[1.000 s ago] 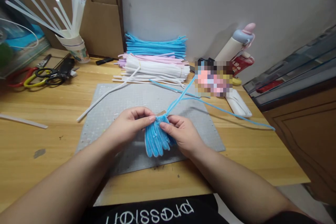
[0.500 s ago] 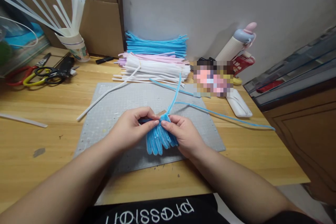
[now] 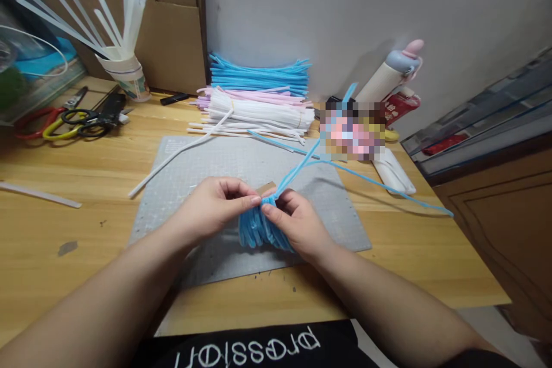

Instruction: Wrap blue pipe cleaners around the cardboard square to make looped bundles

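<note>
A bunch of looped blue pipe cleaners [image 3: 259, 229] hangs between my two hands, above the grey cutting mat [image 3: 159, 213]. My left hand [image 3: 219, 204] pinches its upper left edge, thumb and fingers closed. On the right side, my right hand [image 3: 299, 219] grips the bunch with the thumb across its front. Behind the top of the bunch shows a piece of brown cardboard [image 3: 265, 187]. Long blue strands [image 3: 304, 162] run from the top towards the back right, and one reaches the table's right side.
Bundles of blue [image 3: 259, 77] and white pipe cleaners [image 3: 263, 109] lie at the back. Scissors [image 3: 56, 123] and a cup [image 3: 129, 76] with white strips stand at the left. A bottle [image 3: 379, 77] and a white object [image 3: 393, 171] are at the right.
The upright blue strand has swung to the right and now points at the bottle. The looped bunch has turned slightly, and my left hand's fingers have shifted at its top.
</note>
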The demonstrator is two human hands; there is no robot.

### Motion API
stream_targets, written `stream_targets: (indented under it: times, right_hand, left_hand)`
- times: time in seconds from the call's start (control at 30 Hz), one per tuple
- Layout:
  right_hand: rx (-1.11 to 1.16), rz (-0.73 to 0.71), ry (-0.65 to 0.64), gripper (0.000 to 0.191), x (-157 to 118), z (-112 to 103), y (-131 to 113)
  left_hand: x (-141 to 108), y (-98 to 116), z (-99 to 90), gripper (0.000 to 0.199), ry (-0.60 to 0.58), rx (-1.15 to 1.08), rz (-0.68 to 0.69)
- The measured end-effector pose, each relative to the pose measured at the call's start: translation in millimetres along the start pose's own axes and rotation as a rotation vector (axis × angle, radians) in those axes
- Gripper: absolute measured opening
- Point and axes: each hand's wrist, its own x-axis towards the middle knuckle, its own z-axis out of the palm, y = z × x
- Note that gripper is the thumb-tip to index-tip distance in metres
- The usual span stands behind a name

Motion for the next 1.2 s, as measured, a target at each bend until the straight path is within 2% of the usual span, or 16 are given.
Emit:
stream_targets:
  times: [0.2,0.33,0.5,0.67,0.8,0.9,1.03,1.2]
  right_hand:
    - [0.201,0.095,0.064,0.025,1.7,-1.6,0.0]
    - [0.329,0.106,0.125,0.024,2.6,-3.3,-0.7]
    - [0.377,0.102,0.043,0.021,1.7,-2.1,-7.1]
    - [0.394,0.140,0.024,0.018,3.4,-2.8,-7.7]
    - [0.317,0.123,-0.006,0.021,3.8,-5.6,-4.3]
    - [0.390,0.114,-0.021,0.022,3.2,-6.4,-4.6]
    - [0.484,0.191,-0.121,0.025,2.7,-6.2,-8.6]
    - [0.434,0.139,-0.065,0.023,2.5,-6.7,-11.0]
  left_hand:
    - [-0.4,2.4,6.0,0.028,0.067,-0.083,0.037]
    - [0.5,1.1,4.9,0.024,0.045,-0.105,0.051]
    - [-0.9,-0.2,5.4,0.015,0.041,-0.018,0.128]
    - [-2.2,0.7,9.7,0.009,0.027,-0.015,0.179]
    - [-1.1,-0.4,9.6,0.012,0.036,-0.106,0.139]
    - [-0.4,-1.8,8.7,0.017,0.003,-0.171,0.110]
    - [-1.8,-1.3,8.4,0.016,-0.056,-0.185,0.137]
    - [-5.5,1.1,9.8,0.013,0.087,-0.049,0.235]
